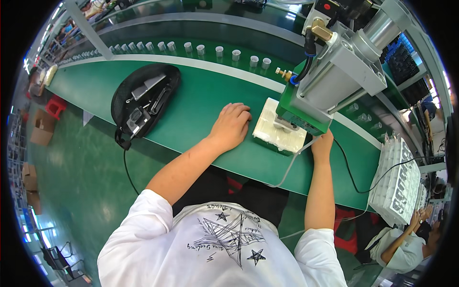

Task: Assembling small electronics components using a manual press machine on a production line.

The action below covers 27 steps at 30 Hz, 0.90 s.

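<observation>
A pneumatic press (330, 71) with a grey metal cylinder and green head stands at the right of the green worktable. Under its head sits a block-shaped base (273, 135) with a pale, wrapped-looking top. My left hand (232, 125) lies palm down on the table just left of this base, fingers lightly bent, with nothing seen in it. My right hand (323, 142) is at the right side of the press, close below its green head. Its fingers are largely hidden by the press, so their grip cannot be made out. A pale tube (288, 168) runs past the base.
Left on the table lies an open black case (146, 103) with metal and electronic items. Small white cups (219, 51) line the dark strip behind. White stacked trays (394, 179) stand at the right end, near another person (404, 244). A black cable (351, 174) crosses the table.
</observation>
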Available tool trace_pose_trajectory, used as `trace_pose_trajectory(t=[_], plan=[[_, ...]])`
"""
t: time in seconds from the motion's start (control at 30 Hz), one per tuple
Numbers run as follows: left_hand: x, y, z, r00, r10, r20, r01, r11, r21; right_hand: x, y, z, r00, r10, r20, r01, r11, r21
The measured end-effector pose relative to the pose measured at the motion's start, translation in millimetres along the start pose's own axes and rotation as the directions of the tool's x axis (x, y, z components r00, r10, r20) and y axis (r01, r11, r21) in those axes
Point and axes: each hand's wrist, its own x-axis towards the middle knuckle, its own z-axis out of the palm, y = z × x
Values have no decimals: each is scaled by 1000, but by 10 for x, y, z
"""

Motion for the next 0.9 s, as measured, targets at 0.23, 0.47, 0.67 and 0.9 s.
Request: trace_pose_trajectory(t=[0.23,0.47,0.67,0.9], plan=[[60,-2,-12,995,-100,-21,94,975,-200,-3,64,-4,994,-66,-82,72,995,75],[391,294,22,992,-11,122,84,787,-612,-263,-530,185,957,67,283,-133,967,219],[746,144,126,999,33,-17,-37,891,-453,-68,-156,-41,999,7,46,-30,854,520],[1569,-707,740,992,96,-83,-106,986,-129,1029,78,-203,997,-73,-14,70,987,-144]])
